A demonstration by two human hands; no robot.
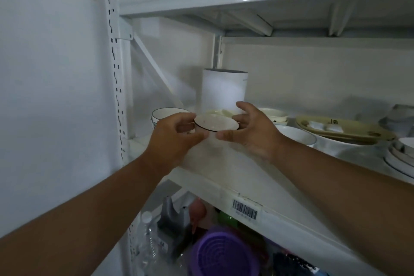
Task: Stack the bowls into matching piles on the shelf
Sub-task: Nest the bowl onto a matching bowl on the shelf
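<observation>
Small white dark-rimmed ceramic bowl (216, 124) pinched between left hand (172, 138) and right hand (253, 131), near white metal shelf (224, 170) left edge, tall white cylinder (224, 91) behind, stacked white bowls (167, 114) left, yellow oval dish (342, 130) holding white packets right.

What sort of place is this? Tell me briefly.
Probably a household storage or pantry corner. A white metal rack stands against a bare wall, its shelf holds bowls and plates, and a water bottle and purple basket sit below.
</observation>
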